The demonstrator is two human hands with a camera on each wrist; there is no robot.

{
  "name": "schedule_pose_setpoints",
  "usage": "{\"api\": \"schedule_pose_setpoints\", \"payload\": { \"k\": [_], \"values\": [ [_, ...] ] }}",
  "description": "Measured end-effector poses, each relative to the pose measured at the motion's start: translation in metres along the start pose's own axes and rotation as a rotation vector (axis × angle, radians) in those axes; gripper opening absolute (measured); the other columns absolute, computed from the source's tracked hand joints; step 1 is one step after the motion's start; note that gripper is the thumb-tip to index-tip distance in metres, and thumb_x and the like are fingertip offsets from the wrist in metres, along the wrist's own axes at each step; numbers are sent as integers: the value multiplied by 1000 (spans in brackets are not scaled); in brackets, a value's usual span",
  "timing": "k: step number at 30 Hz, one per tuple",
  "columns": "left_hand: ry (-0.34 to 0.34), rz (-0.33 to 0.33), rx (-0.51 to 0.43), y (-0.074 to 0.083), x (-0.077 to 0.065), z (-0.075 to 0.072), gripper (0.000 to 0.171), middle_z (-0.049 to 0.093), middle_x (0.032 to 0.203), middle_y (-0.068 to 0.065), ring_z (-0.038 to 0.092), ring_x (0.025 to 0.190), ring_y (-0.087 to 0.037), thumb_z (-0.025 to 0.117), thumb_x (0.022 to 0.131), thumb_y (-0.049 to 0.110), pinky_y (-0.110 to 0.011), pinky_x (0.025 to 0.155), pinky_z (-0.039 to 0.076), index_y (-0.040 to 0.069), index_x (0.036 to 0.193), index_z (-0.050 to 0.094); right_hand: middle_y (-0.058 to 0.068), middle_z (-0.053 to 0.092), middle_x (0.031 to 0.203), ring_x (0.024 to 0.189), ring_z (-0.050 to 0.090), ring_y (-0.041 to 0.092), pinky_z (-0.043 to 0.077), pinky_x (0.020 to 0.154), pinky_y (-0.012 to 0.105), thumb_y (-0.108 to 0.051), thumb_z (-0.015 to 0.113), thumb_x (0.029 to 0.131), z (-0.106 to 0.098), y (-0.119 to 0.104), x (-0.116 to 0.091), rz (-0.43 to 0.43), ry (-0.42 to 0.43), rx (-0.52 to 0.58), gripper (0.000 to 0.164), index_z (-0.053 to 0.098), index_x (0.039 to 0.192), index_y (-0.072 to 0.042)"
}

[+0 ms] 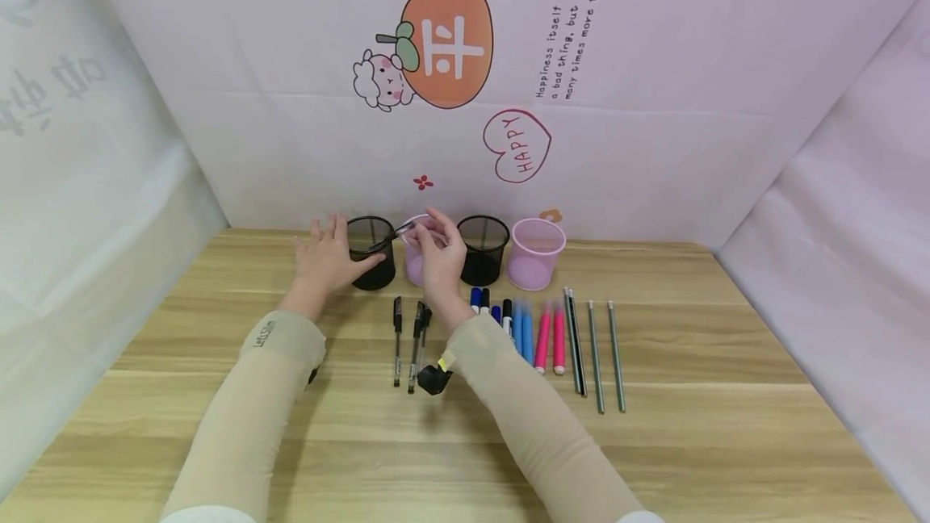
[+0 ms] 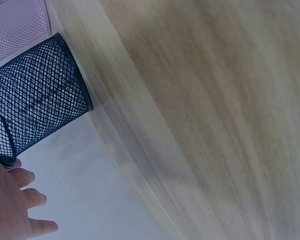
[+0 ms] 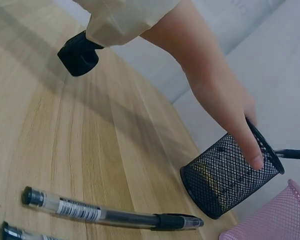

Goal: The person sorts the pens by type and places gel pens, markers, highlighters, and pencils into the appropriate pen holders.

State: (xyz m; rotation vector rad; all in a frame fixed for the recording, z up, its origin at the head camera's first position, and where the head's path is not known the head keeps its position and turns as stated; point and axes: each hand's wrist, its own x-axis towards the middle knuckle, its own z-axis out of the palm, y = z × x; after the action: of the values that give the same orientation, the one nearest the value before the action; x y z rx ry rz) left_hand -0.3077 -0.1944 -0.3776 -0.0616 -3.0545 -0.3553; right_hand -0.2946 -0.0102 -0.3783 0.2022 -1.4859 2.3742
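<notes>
My left hand (image 1: 324,258) holds the leftmost black mesh pen cup (image 1: 374,271) near its rim. Its thumb lies across the near side, and the other fingers spread out at the left and behind. In the left wrist view, the fingertips (image 2: 35,198) stick out past the rim. My right hand (image 1: 445,265) pinches a black gel pen (image 1: 402,229), tilted, with its dark end at the mouth of that cup. Behind the right hand stands a pink mesh cup (image 1: 413,263), partly covered. Nearby on the table lie several more black gel pens (image 1: 397,341).
Another black mesh cup (image 1: 481,266) and a pink one (image 1: 534,269) continue the row along the back wall. Before them lie blue and black markers (image 1: 507,317), light blue pens (image 1: 526,337), pink pens (image 1: 542,341) and several pencils (image 1: 596,361).
</notes>
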Motion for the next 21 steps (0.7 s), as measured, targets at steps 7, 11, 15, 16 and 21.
{"api": "schedule_pose_setpoints", "payload": {
  "k": [7,11,15,16,21],
  "values": [
    [2,-3,-13,-1,1,0,113,11,166,-29,4,152,-52,52,93,74,-75,115,5,-5,162,11,27,62,117,94,66,20,59,89,35,9,61,99,-5,-6,2,39,-82,-79,30,64,129,7],
    [1,-2,-16,-2,2,1,112,11,166,-29,4,152,-52,52,93,74,-76,115,3,-5,162,10,24,64,115,96,67,21,59,89,35,8,61,99,-8,-10,4,63,-126,-140,27,65,125,9],
    [-3,3,-16,-2,1,0,112,10,166,-29,3,151,-52,52,93,74,-76,114,3,-4,162,9,18,65,111,97,67,21,59,88,32,6,61,100,-13,-14,5,82,-178,-188,25,65,124,9],
    [-3,4,-16,-2,1,0,112,10,167,-29,3,151,-52,52,93,74,-76,114,4,-4,162,9,17,65,110,96,67,21,59,87,31,6,61,100,-14,-15,6,80,-191,-198,25,65,124,9],
    [-3,1,-13,-1,0,0,111,10,167,-28,3,152,-52,52,94,73,-75,115,5,-4,162,9,19,65,109,94,68,22,60,84,30,5,62,100,-21,-17,8,59,-244,-220,25,65,124,10]
  ]
}}
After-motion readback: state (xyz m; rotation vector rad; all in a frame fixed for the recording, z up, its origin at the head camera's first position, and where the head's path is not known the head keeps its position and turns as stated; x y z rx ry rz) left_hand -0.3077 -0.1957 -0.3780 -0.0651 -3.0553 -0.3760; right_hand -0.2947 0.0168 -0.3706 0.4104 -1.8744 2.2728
